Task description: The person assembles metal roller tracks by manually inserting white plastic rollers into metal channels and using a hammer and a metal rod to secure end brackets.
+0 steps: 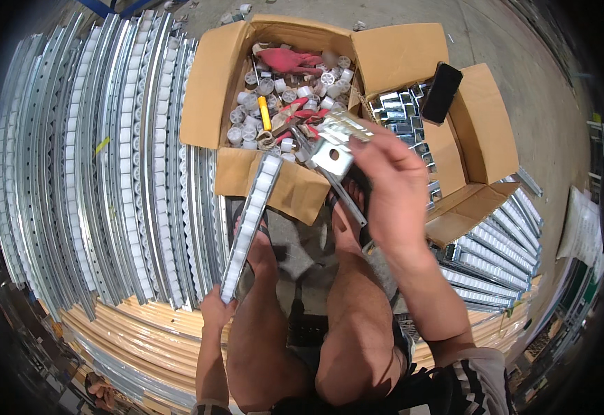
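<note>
My left hand (217, 308) is closed around the lower end of a short roller track (250, 225), a metal channel lined with white rollers. The track slants up and away, its far end by the front flap of an open cardboard box. My right hand (393, 183) pinches a shiny metal bracket (331, 158) with a round hole, above the box's front right corner. Whether it is one bracket or more stacked together, I cannot tell. Just below the bracket, a narrow metal bar (347, 200) slants down; its upper part is partly hidden.
The open cardboard box (208, 86) holds loose white rollers (250, 128), red gloves (288, 60) and a yellow tool (265, 113). Another box (485, 117) holds metal brackets (402, 111); a black phone (442, 93) rests on it. Long roller tracks (136, 159) lie left, shorter tracks (492, 256) right.
</note>
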`<state>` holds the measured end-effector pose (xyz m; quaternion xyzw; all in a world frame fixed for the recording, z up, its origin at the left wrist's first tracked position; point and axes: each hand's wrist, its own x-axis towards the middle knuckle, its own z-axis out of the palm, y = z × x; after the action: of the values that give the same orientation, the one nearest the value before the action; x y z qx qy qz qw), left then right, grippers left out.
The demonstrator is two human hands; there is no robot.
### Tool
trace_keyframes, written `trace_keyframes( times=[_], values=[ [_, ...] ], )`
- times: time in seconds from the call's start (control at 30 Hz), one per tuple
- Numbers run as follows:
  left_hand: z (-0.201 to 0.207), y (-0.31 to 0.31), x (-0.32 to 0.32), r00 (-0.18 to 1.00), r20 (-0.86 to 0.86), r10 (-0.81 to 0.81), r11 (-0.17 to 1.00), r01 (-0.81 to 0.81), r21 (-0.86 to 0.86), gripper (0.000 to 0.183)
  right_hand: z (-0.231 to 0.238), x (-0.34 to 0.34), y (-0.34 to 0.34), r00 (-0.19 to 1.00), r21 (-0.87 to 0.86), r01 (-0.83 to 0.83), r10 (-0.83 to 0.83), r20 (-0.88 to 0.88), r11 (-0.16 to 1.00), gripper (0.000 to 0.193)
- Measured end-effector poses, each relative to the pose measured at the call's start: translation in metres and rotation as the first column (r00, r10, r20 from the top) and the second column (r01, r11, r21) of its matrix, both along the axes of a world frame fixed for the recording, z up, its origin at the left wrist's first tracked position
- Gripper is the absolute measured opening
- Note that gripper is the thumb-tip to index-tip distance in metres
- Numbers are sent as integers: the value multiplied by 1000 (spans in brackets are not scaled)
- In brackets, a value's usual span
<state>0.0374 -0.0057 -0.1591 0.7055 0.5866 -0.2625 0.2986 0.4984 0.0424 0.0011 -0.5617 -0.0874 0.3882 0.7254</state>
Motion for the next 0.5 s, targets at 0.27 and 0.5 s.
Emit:
trace_keyframes(
  times=[0.27,0.5],
  values=[
    [-29,-17,-8,997,-45,-55,989,60,137,56,-104,-21,40,997,-170,35,-47,-64,985,10],
    [26,47,120,906,407,-114,934,-41,354,61,-168,-16,51,999,-206,-34,33,-12,978,12]
  ],
)
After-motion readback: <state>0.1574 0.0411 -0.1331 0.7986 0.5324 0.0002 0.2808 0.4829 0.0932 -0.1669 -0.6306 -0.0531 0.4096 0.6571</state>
